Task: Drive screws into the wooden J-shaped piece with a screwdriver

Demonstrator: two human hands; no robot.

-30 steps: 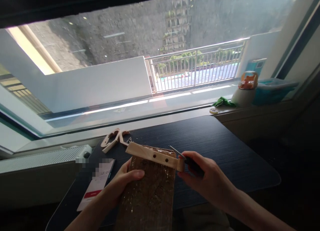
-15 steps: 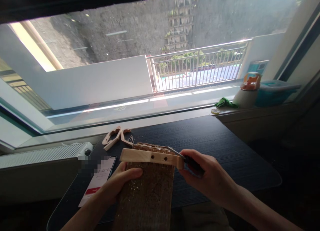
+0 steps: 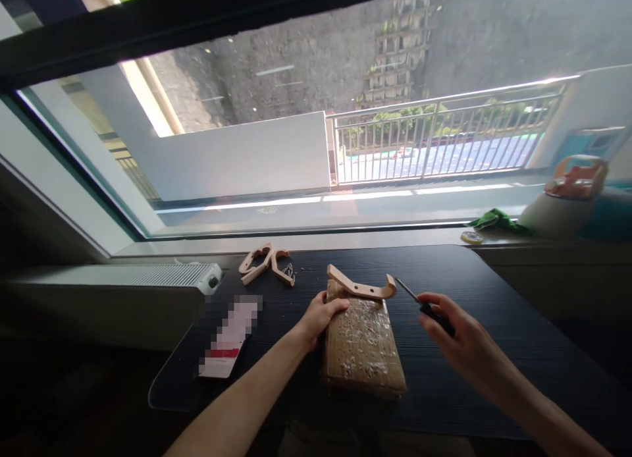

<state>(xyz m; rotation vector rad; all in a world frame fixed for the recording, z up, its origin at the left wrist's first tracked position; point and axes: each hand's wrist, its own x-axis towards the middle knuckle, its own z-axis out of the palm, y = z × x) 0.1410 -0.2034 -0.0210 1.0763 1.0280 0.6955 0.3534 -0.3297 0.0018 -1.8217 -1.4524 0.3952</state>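
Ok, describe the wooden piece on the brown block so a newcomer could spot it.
On the dark table, the left hand grips a shiny brown block. Across its far end sits a pale wooden piece with two dark holes and a hooked right end. Other wooden pieces lie farther left; only this one rests on the block.

No text can be read; the phone [image 3: 220, 367] is partly pixelated, its remaining small marks illegible.
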